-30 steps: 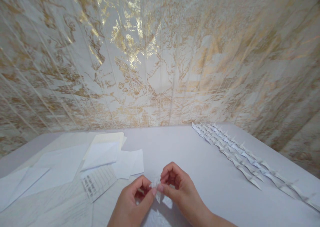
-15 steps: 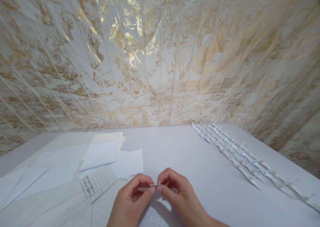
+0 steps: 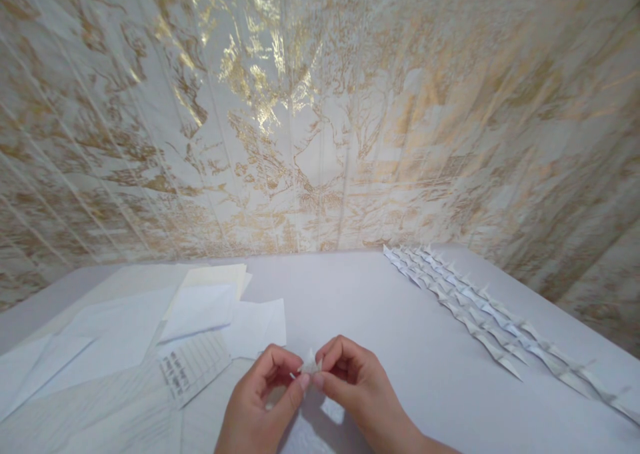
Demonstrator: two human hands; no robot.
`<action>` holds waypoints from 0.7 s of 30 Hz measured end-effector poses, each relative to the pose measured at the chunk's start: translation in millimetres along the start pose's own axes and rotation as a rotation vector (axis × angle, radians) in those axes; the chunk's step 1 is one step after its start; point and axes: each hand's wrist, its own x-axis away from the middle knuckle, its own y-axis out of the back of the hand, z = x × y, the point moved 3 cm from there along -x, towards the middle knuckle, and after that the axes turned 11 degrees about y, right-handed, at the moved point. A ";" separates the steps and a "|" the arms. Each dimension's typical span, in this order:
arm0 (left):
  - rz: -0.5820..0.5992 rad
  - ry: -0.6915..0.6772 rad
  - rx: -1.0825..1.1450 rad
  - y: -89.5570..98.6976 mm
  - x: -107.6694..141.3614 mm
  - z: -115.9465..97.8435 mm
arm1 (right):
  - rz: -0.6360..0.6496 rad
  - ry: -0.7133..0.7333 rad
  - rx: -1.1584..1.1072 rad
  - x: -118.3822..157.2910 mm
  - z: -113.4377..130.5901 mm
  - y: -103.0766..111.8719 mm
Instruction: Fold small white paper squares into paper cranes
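Note:
Between my two hands, low in the middle of the view, is a small piece of folded white paper point(image 3: 311, 362) with a pointed tip standing up. My left hand point(image 3: 267, 394) pinches its left side between thumb and index finger. On its right side my right hand point(image 3: 357, 387) grips it the same way. Both hands are just above the table, and their fingertips hide part of the folds. Over on the right lie several rows of small folded paper shapes point(image 3: 480, 314) with pointed ends, running from the back edge toward the front right.
Loose white sheets point(image 3: 120, 327) overlap across the left of the table point(image 3: 330, 287). Among them a piece of paper with handwriting point(image 3: 195, 367) lies near my left hand. A white wall covering with a gold pattern point(image 3: 310, 141) rises behind the table's back edge.
The folded paper has turned between my fingers: it looked flat and thin before, and now a pointed tip shows upward. My hands have barely moved.

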 end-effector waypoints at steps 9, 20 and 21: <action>0.016 0.052 -0.044 -2.7 0.7 -1.5 | 0.083 -0.085 0.083 -0.9 -2.4 0.7; 0.200 -0.025 -0.264 -9.6 2.7 -6.1 | 0.041 -0.065 0.003 1.5 -2.3 2.4; 0.217 -0.041 -0.278 -9.7 2.5 -7.1 | 0.041 -0.069 -0.016 1.8 -3.5 2.0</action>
